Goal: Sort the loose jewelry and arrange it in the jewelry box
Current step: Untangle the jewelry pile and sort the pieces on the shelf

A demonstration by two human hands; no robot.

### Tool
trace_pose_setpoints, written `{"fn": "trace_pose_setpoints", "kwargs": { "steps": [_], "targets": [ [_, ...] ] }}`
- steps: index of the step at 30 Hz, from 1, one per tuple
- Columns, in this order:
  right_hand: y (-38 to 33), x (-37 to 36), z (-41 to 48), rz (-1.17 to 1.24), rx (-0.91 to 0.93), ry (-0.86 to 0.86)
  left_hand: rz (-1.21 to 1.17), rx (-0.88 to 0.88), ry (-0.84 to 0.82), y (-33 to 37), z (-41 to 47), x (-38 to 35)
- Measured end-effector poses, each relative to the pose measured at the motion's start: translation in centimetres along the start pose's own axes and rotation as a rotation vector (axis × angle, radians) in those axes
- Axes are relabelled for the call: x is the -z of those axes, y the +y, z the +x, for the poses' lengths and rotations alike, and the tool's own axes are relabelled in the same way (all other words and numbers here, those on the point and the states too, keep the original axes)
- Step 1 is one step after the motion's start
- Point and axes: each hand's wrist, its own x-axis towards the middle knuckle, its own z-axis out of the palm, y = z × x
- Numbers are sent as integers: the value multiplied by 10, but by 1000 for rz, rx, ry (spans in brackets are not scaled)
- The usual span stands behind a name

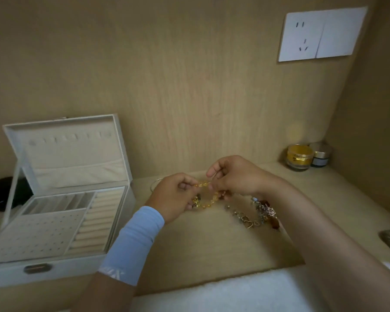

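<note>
Both grips sit at the middle of the tabletop. We log the left grip with fingers curled, pinching one side of the yellow bead bracelet. The right grip pinches the other side. The bracelet hangs as a loop between them; we cannot tell whether it touches the wood.

Around:
- At 9 o'clock of the grips, just beside the left one: the white jewelry box, lid propped up, tray showing ring rolls, a dotted pad and slots.
- At 4 o'clock, near the right wrist: a heap of loose jewelry, chains and brown beads, partly covered by that wrist.
- At 10 o'clock, a thin bangle, mostly hidden behind the left grip.
- At 2 o'clock, well apart, in the back corner: a gold jar touching a smaller grey jar.
- Far 9 o'clock, behind the box: a black object, too dark for us to read.
- A pale blue sleeve wraps the left forearm.
- At 6 o'clock, a white cloth lies along the near edge.

Surface and room: light wood tabletop, matching wood panels behind and to the right. A white wall socket sits high at 1 o'clock.
</note>
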Motion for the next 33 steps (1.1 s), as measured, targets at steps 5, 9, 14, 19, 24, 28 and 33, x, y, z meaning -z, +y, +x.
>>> {"fn": "trace_pose_setpoints", "kwargs": {
  "steps": [5, 9, 14, 19, 24, 28, 33],
  "targets": [
    [6, -64, 8, -282, 48, 6, 404, 79, 10, -27, -23, 26],
    [3, -85, 8, -461, 91, 37, 551, 102, 4, -29, -30, 30],
    [3, -102, 7, -539, 112, 66, 730, 74, 0, -36, -29, 35],
    [0, -115, 12, -572, 83, 119, 752, 42, -10, -37, -36, 39],
    [-4, -123, 9, -558, 85, 125, 815, 74, -97, -35, -44, 38],
    [-1, -116, 4, -519, 110, 39, 872, 107, -113, -31, -47, 39],
    [-3, -63, -6, -461, 141, 164, 878, 65, -78, -23, -47, 36]
  ]
}}
